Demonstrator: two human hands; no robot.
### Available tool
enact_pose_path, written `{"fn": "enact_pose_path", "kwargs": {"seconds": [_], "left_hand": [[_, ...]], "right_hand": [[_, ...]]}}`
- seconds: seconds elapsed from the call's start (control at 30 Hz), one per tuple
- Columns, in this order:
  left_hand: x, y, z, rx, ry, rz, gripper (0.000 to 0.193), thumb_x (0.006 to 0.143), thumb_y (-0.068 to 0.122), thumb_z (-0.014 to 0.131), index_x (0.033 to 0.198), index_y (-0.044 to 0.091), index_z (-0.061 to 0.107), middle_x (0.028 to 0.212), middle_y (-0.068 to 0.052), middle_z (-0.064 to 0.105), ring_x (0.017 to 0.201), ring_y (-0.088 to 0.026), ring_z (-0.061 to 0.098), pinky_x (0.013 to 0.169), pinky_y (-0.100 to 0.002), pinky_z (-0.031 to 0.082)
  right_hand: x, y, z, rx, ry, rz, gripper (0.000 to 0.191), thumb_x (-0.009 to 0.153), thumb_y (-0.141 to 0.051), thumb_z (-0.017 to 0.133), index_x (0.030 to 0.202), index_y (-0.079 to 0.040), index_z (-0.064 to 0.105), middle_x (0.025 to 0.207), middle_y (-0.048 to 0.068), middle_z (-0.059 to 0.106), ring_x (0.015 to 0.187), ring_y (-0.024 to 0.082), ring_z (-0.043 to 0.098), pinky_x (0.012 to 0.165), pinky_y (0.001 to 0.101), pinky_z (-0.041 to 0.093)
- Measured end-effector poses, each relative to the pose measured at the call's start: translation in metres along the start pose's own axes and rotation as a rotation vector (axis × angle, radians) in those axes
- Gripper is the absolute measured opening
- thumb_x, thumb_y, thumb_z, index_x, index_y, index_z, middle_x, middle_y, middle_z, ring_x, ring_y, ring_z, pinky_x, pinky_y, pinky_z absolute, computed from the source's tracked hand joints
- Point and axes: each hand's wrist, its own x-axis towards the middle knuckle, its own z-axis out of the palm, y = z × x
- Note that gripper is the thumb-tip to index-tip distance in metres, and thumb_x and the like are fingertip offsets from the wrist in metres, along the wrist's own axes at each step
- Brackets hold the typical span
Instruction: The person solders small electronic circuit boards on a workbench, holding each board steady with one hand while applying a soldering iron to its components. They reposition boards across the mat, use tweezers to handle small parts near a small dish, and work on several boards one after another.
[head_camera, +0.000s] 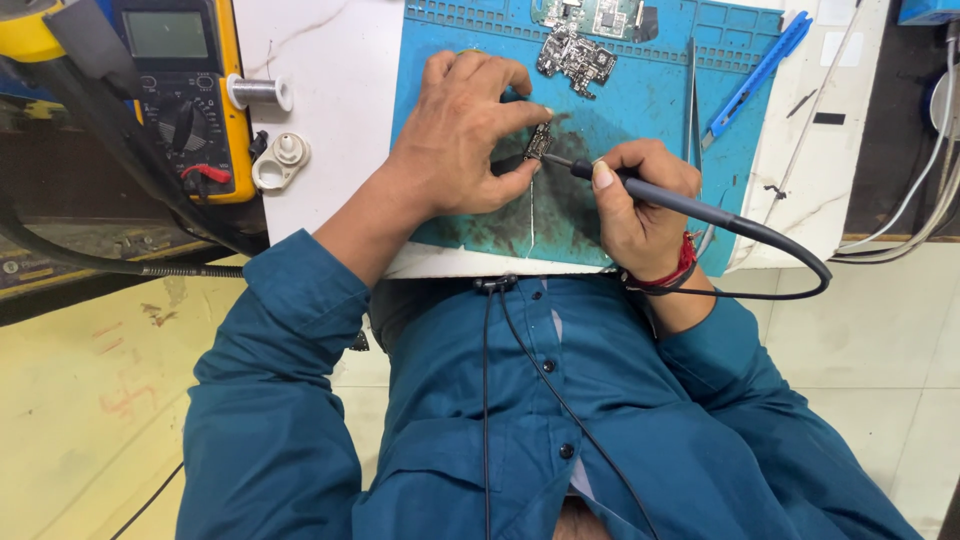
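Board (538, 143), small, light, stiff and likely fragile, lies on the mat (640, 110) pinched at its edges, the safest hold, under the left hand (465, 135) fingertips, while the right hand (640, 195) clasps the iron (660, 198) beside it.

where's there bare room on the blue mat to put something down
Free: the mat between the loose circuit board and the tweezers. Crowded: mid-mat, where the left hand pins a small board and the right hand works a soldering iron.
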Motion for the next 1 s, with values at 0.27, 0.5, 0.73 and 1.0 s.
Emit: {"fn": "enact_pose_path", "kwargs": {"seconds": [0.27, 0.5, 0.73, 1.0], "left_hand": [[0.001, -0.001, -0.001, -0.01, -0.007, 0.001, 0.041, 0.079, 0.031, 0.085, 0.116, 0.013, 0.078, 0.123, -0.01, 0.06, 0.121, -0.03, 0.052, 0.109, -0.05, 0.03], [0.0, 0.0, 0.0, -0.004, 0.0, 0.009, 0.041, 0.08, 0.032, 0.084, 0.116, 0.013, 0.078, 0.124, -0.01, 0.059, 0.121, -0.03, 0.051, 0.109, -0.05, 0.03], [0.0, 0.001, -0.002, 0.01, 0.015, 0.026, 0.05, 0.081, 0.031, 0.084, 0.124, 0.01, 0.073, 0.126, -0.01, 0.058, 0.123, -0.031, 0.051, 0.109, -0.05, 0.03], [-0.015, 0.004, -0.01, 0.193, 0.086, 0.244, 0.023, 0.09, 0.021, 0.082, 0.11, 0.013, 0.075, 0.117, -0.004, 0.064, 0.116, -0.023, 0.059, 0.114, -0.045, 0.032]], "right_hand": [[0.0, 0.0, 0.0, -0.005, 0.002, -0.01, 0.016, 0.105, -0.012, 0.068, 0.096, 0.001, 0.063, 0.075, 0.006, 0.058, 0.06, 0.012, 0.05, 0.056, 0.0278, 0.036], [0.001, -0.001, -0.001, -0.014, -0.001, 0.001, 0.016, 0.105, -0.011, 0.068, 0.095, 0.001, 0.063, 0.074, 0.006, 0.058, 0.061, 0.013, 0.051, 0.056, 0.028, 0.037], [-0.001, 0.0, -0.001, 0.051, 0.039, 0.02, 0.017, 0.108, -0.013, 0.066, 0.098, 0.001, 0.063, 0.076, 0.005, 0.06, 0.061, 0.01, 0.053, 0.057, 0.0267, 0.039], [-0.002, 0.003, -0.001, 0.032, 0.034, -0.002, 0.016, 0.107, -0.011, 0.067, 0.098, 0.002, 0.063, 0.077, 0.007, 0.058, 0.06, 0.012, 0.05, 0.057, 0.0275, 0.037]]}}
